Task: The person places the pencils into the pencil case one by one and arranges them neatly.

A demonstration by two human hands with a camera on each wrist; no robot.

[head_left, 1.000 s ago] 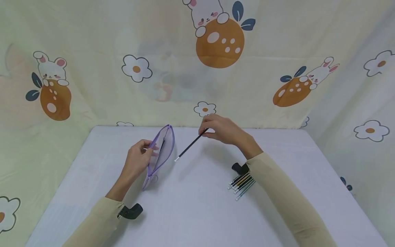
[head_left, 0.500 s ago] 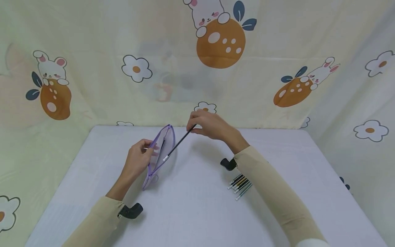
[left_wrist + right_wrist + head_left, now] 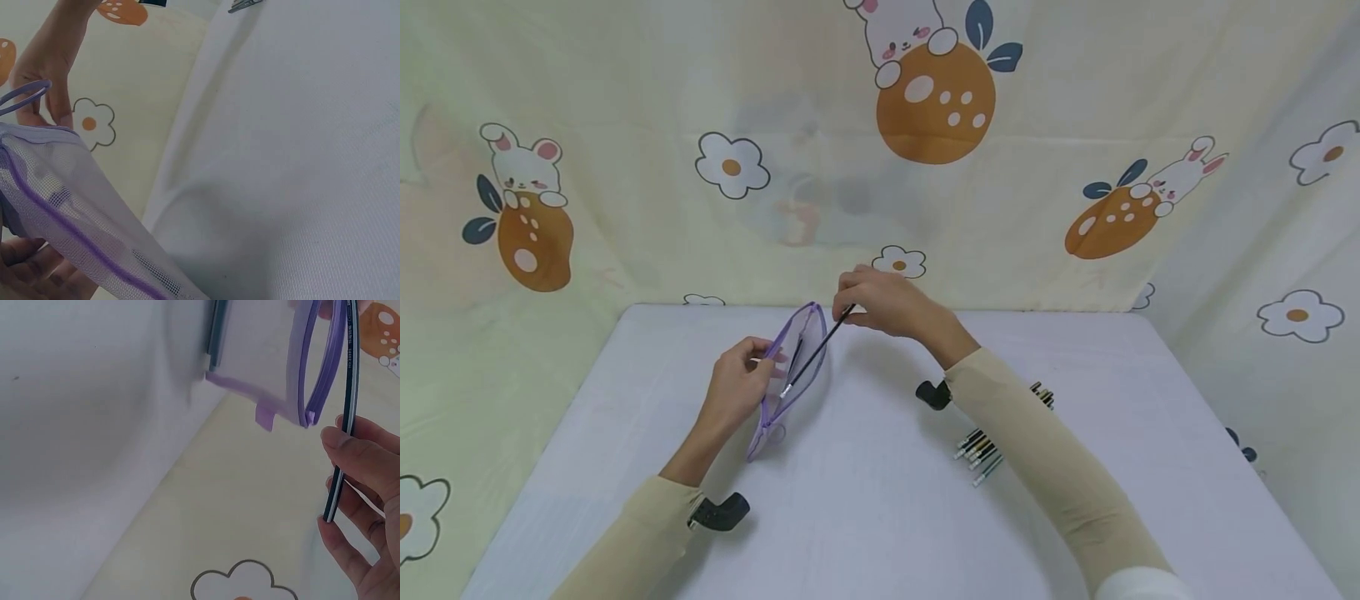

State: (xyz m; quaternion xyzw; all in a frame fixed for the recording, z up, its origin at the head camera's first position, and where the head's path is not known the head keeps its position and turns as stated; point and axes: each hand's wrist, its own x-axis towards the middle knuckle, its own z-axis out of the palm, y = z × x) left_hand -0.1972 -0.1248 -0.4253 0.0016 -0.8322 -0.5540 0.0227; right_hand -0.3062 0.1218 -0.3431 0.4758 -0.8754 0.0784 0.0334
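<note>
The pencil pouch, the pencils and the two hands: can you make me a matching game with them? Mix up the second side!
1. left hand
2. right hand
3. pouch
4. pencil pile

A. lies on the table, partly hidden by a sleeve
B. pinches one dark pencil
C. see-through mesh with purple edges
D. holds the side of the mesh thing

Right pairs: 1-D, 2-B, 3-C, 4-A

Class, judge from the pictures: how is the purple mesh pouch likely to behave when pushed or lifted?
The mesh pouch is probably floppy, as its walls look thin and see-through. It is likely light for its size, being mostly mesh. Its mouth may hold some shape, since thicker purple edging borders it.
</note>
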